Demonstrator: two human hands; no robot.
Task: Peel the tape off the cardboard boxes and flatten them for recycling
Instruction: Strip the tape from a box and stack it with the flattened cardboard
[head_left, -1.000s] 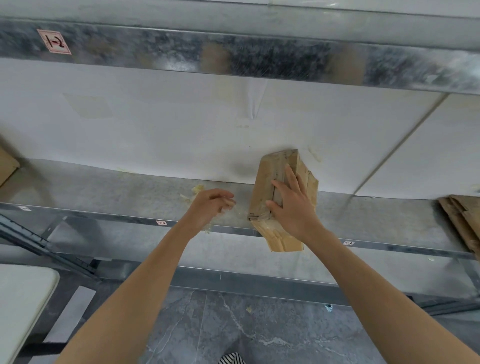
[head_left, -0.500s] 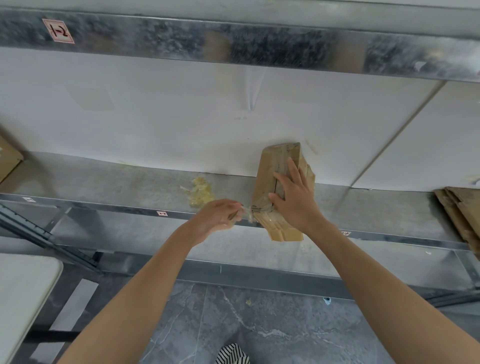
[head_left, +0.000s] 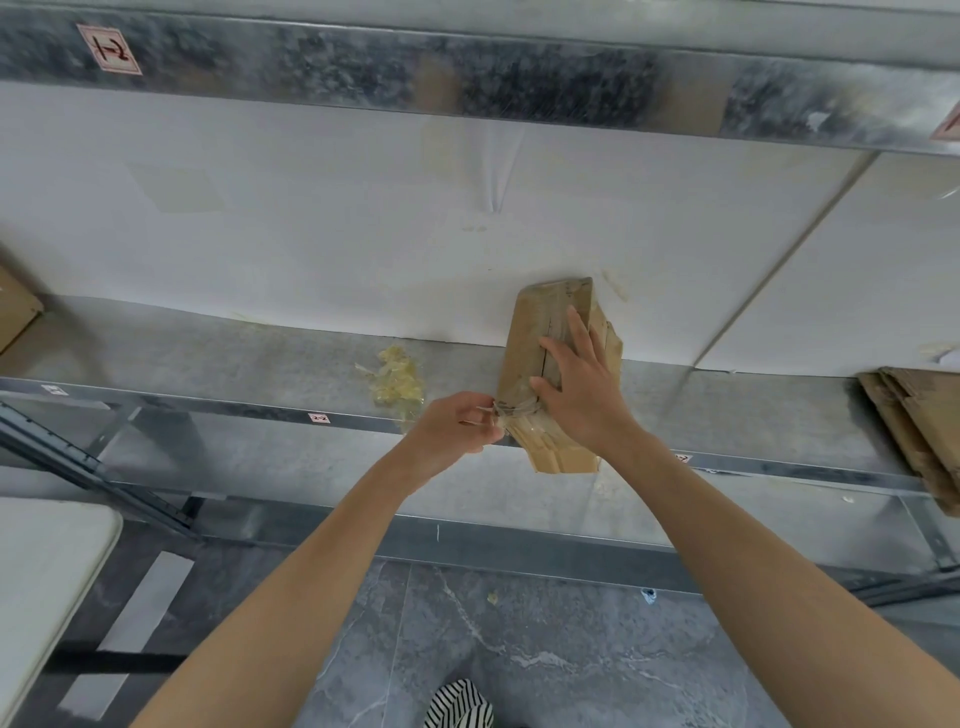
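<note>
Pinching a twisted strand of clear tape (head_left: 513, 408) between curled fingers and thumb, the left hand (head_left: 457, 431) draws it sideways off the near end of the folded cardboard box (head_left: 543, 305); the right hand (head_left: 584, 397) lies on top of the box, fingers straight and spread, pressing down and gripping nothing; the box rests on the metal shelf (head_left: 208, 358), its far end up by the white back panel (head_left: 311, 234) and its near end hanging past the shelf's front edge. Roped thin like this, the tape may well snap and leave a band stuck round the cardboard; a hard sideways tug could swing the overhanging box off the edge if the pressing palm slackens; fast peeling might rip the paper face; the sticky strand may cling to the fingers instead of joining the wad of peeled tape (head_left: 397, 382) just beside the left hand.
</note>
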